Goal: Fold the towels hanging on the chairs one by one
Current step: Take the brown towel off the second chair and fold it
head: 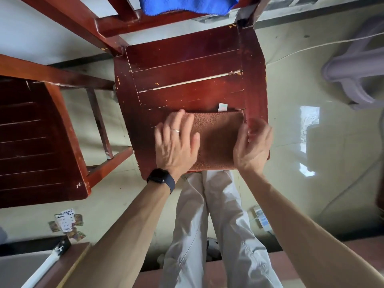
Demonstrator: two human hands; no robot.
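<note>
A brown towel (218, 138), folded into a small rectangle with a white label at its far edge, lies on the near part of the red-brown wooden chair seat (187, 65). My left hand (176, 142) lies flat on the towel's left half, fingers straight, pressing it down. My right hand (253, 144) is at the towel's right edge, fingers bent at that edge; it is blurred, so I cannot tell if it holds the cloth. A blue towel (187, 5) hangs over the chair's back at the top.
A second wooden chair (39, 142) stands close on the left. A grey plastic stool (357, 65) is at the right. Playing cards (66, 223) lie on the tiled floor at the lower left. My legs stand just in front of the seat.
</note>
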